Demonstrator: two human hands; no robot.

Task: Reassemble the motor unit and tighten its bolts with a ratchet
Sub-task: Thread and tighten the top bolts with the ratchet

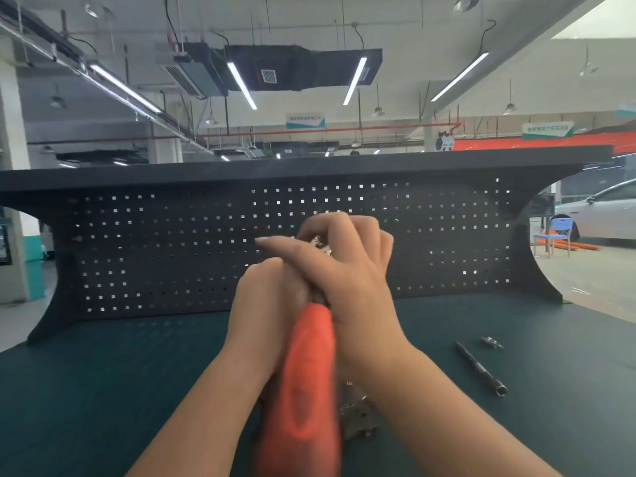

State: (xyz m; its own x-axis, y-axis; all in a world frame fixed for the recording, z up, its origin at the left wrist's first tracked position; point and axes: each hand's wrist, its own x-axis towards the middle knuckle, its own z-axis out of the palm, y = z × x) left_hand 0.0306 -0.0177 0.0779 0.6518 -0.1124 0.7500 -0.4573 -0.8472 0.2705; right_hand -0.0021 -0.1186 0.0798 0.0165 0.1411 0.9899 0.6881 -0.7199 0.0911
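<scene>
Ratchet (pixel 306 383): orange handle, raised over the bench (pixel 103 390); left hand (pixel 265 297) and right hand (pixel 344 270) wrapped round its head; motor unit (pixel 358 421) beneath; we should seat the socket squarely before turning

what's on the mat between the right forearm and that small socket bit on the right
In the head view, a long dark extension bar lies there on the green mat, beside the small socket bit.

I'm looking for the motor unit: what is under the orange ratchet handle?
Under the orange ratchet handle, part of a metal motor unit shows on the green mat. The handle and both forearms cover the rest, so its bolts cannot be seen.
</scene>
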